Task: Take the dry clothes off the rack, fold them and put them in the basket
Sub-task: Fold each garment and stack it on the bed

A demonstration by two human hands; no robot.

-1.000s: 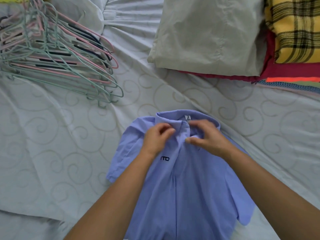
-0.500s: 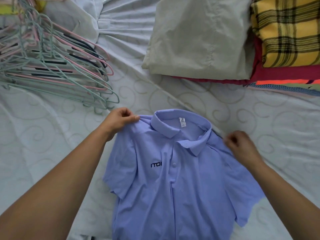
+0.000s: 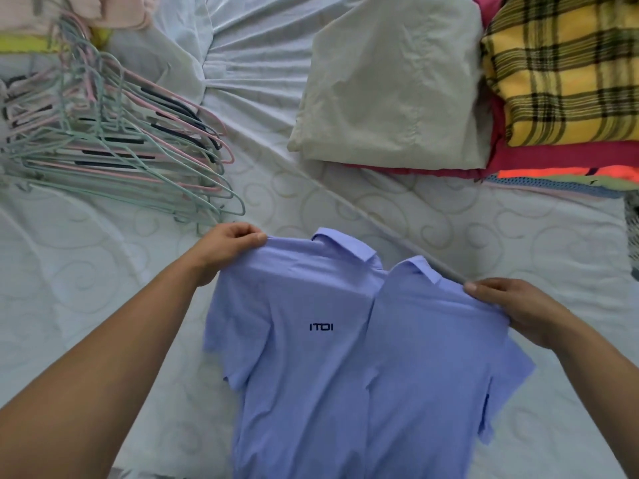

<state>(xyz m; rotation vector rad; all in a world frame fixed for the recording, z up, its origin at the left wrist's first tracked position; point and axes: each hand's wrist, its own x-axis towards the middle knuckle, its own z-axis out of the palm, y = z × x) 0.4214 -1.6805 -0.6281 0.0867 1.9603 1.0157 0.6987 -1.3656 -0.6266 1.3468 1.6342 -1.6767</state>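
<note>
A light blue polo shirt (image 3: 345, 368) with a small dark logo on its chest lies front up on the white patterned bed sheet (image 3: 103, 288). My left hand (image 3: 224, 250) pinches its left shoulder seam. My right hand (image 3: 511, 305) grips the right shoulder. The shoulders are raised off the sheet and a vertical crease runs down the middle, hiding the inside of the collar. No rack or basket is in view.
A heap of pastel green and pink hangers (image 3: 114, 143) lies at the upper left. Folded clothes are stacked at the upper right: a cream piece (image 3: 394, 81), a yellow plaid one (image 3: 567, 67), and red and orange layers (image 3: 567, 164) beneath.
My hands left the collar, moved apart to the shirt's shoulders and took hold. They have now lifted the shoulders, and the collar has buckled along the middle.
</note>
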